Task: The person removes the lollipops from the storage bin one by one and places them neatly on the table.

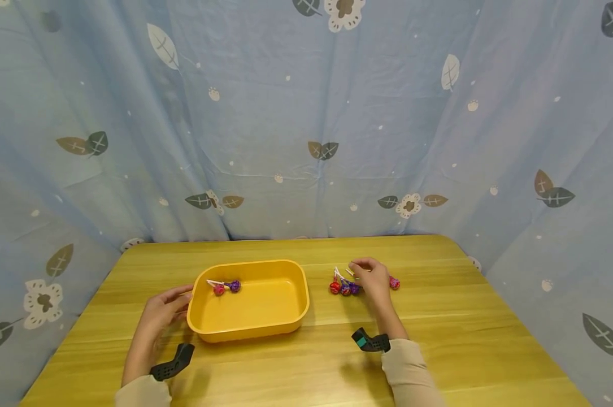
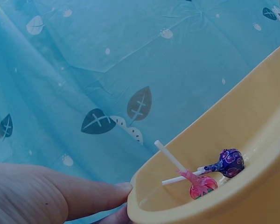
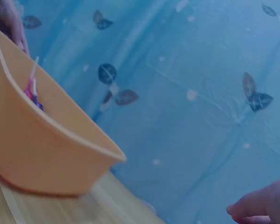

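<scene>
A yellow tray (image 1: 250, 333) stands on the wooden table, holding a pink lollipop (image 2: 203, 186) and a purple lollipop (image 2: 231, 163), their white sticks crossed. At its left end my left hand (image 1: 161, 311) touches the outer wall with fairly straight fingers. My right hand (image 1: 372, 280) is over loose lollipops to the right of the tray, fingers bent downward beside the white sticks. A red lollipop (image 1: 334, 287) and purple ones (image 1: 346, 290) show left of that hand, and a pink lollipop (image 1: 395, 282) shows right of it. I cannot tell whether its fingertips pinch a stick.
The wooden table (image 1: 286, 373) ends at a blue curtain (image 1: 265, 124) with leaf and flower prints, which hangs behind it and along both sides. Black wrist mounts (image 1: 371, 341) sit on both forearms, next to beige sleeves.
</scene>
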`<state>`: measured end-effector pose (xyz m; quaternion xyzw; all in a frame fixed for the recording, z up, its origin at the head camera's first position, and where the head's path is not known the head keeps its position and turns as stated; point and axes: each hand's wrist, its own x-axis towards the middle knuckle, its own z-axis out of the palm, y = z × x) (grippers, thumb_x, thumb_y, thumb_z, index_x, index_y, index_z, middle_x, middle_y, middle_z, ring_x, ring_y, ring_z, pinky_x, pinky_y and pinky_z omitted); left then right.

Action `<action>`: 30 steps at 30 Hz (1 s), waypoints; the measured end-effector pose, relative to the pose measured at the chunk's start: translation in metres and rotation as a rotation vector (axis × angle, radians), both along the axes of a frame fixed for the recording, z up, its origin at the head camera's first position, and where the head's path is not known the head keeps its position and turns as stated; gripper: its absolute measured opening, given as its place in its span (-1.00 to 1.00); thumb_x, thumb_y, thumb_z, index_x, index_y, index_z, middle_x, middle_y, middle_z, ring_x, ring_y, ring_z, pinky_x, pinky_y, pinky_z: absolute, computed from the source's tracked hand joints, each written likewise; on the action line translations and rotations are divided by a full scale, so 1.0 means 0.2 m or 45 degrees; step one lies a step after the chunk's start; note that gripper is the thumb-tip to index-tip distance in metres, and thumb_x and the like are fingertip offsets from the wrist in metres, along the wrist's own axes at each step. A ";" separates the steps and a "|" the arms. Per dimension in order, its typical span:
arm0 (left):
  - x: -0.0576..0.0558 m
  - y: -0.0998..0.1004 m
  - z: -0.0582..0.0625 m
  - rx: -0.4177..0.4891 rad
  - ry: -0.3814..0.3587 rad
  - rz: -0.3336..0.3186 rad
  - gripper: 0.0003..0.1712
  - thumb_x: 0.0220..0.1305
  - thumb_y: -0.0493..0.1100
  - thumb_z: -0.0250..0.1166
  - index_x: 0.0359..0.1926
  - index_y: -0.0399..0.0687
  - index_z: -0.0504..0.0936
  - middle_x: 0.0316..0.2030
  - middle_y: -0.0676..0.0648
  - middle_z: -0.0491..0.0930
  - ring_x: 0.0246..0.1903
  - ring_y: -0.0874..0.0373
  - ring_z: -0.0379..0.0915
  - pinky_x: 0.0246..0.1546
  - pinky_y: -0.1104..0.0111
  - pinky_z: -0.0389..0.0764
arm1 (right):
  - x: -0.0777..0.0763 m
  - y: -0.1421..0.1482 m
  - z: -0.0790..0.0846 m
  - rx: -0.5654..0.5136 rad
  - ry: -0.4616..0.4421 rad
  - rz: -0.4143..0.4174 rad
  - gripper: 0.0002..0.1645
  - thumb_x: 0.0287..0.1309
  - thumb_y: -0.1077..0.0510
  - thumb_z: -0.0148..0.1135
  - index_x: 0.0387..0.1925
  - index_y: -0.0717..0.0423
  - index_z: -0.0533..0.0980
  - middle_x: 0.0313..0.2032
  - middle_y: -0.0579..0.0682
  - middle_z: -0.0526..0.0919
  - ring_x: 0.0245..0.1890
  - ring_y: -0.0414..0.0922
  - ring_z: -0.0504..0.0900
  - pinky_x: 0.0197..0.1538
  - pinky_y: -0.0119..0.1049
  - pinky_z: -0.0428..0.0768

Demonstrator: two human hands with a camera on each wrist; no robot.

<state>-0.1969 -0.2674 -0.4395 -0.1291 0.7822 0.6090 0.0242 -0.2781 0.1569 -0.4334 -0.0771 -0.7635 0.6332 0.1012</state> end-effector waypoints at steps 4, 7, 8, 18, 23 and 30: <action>0.00 0.00 0.00 0.003 -0.002 0.004 -0.38 0.41 -0.07 0.17 0.33 -0.39 0.33 -0.06 -0.18 0.60 -0.26 0.24 0.58 -0.25 0.38 0.65 | -0.01 -0.11 0.02 0.014 0.005 0.107 -0.76 0.23 0.19 0.29 -0.16 0.30 0.61 -0.23 0.15 0.60 -0.19 0.24 0.60 -0.19 -0.03 0.67; 0.00 0.00 0.00 -0.003 0.000 0.007 -0.39 0.42 -0.08 0.16 0.33 -0.39 0.33 -0.05 -0.19 0.60 -0.26 0.24 0.58 -0.25 0.38 0.65 | -0.01 -0.19 0.04 0.048 0.025 0.171 -0.75 0.23 0.16 0.29 -0.16 0.28 0.61 -0.24 0.13 0.61 -0.23 0.22 0.61 -0.25 -0.09 0.69; 0.00 0.01 0.00 -0.003 0.001 0.007 -0.39 0.42 -0.08 0.16 0.33 -0.39 0.33 -0.05 -0.19 0.60 -0.26 0.24 0.58 -0.25 0.38 0.65 | 0.00 -0.22 0.04 0.052 0.034 0.190 -0.75 0.22 0.15 0.30 -0.15 0.27 0.61 -0.24 0.13 0.61 -0.23 0.23 0.61 -0.26 -0.10 0.69; 0.00 0.01 0.00 0.004 -0.020 0.016 -0.40 0.42 -0.09 0.16 0.33 -0.38 0.33 -0.01 -0.23 0.59 -0.26 0.24 0.58 -0.26 0.38 0.65 | 0.00 -0.46 0.09 0.024 0.054 0.343 -0.74 0.24 0.17 0.28 -0.15 0.31 0.60 -0.27 0.14 0.60 -0.30 0.14 0.63 -0.25 -0.11 0.69; -0.01 0.00 0.00 0.004 -0.020 0.024 -0.40 0.41 -0.09 0.17 0.32 -0.39 0.34 -0.03 -0.21 0.60 -0.28 0.23 0.58 -0.27 0.38 0.65 | -0.02 -0.56 0.11 0.010 0.017 0.390 -0.72 0.22 0.13 0.31 -0.16 0.28 0.60 -0.29 0.10 0.61 -0.25 0.18 0.64 -0.29 -0.25 0.69; 0.00 0.00 0.00 0.002 -0.016 0.027 -0.40 0.40 -0.09 0.18 0.32 -0.39 0.35 -0.04 -0.20 0.60 -0.27 0.22 0.59 -0.27 0.38 0.65 | -0.05 -0.68 0.11 -0.022 -0.007 0.518 -0.72 0.23 0.14 0.30 -0.15 0.29 0.60 -0.28 0.09 0.62 -0.18 0.26 0.62 -0.22 -0.13 0.69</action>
